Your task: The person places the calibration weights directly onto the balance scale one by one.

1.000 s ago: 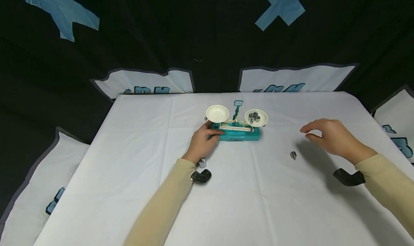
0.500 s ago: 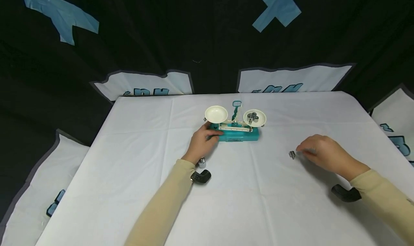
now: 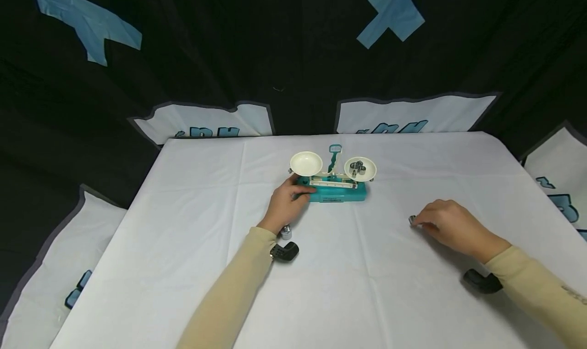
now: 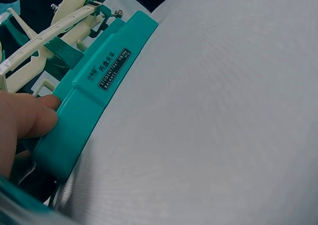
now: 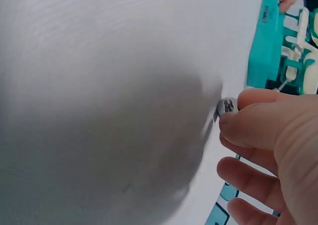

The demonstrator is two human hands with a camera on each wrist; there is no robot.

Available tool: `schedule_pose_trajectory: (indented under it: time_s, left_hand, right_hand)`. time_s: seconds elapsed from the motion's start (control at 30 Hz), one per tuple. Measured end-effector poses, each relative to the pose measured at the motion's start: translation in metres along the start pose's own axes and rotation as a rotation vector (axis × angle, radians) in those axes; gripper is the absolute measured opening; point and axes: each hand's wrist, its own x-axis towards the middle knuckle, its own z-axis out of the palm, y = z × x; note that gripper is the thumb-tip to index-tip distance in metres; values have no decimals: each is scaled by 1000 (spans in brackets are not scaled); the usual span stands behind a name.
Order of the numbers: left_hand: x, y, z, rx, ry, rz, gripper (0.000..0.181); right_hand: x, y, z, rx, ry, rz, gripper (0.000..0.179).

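Note:
A teal tray balance (image 3: 341, 194) with two cream pans stands toward the far side of the white-covered table. My left hand (image 3: 284, 204) grips the left end of its base; the left wrist view shows fingers (image 4: 42, 118) on the teal body. The left pan (image 3: 305, 163) holds nothing. Several small metal weights (image 3: 357, 167) sit in the right pan (image 3: 372, 171). Out to the right, my right hand (image 3: 451, 226) pinches a small silver weight (image 5: 227, 106) between thumb and index finger, low over the cloth. Its other fingers are spread loosely.
Beside my left wrist stands another metal weight (image 3: 286, 233), partly hidden by the hand. White cloth (image 3: 339, 288) covers the table, and a black curtain (image 3: 206, 43) with blue tape hangs behind its far edge.
My right hand has come down and to the left onto the small weight and now pinches it. My left hand stays on the balance.

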Motion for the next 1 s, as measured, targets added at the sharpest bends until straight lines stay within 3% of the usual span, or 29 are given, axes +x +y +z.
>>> schedule_pose_trajectory:
  time_s: [0.67,1.0]
  left_hand:
    - [-2,1,1,-3,-7,-15,24]
    - [-2,1,0,-6,-6,-12,24]
  right_hand:
    - [11,-3,13,-179,18,-136,33]
    - [14,2,13,-220,8,-144,29]
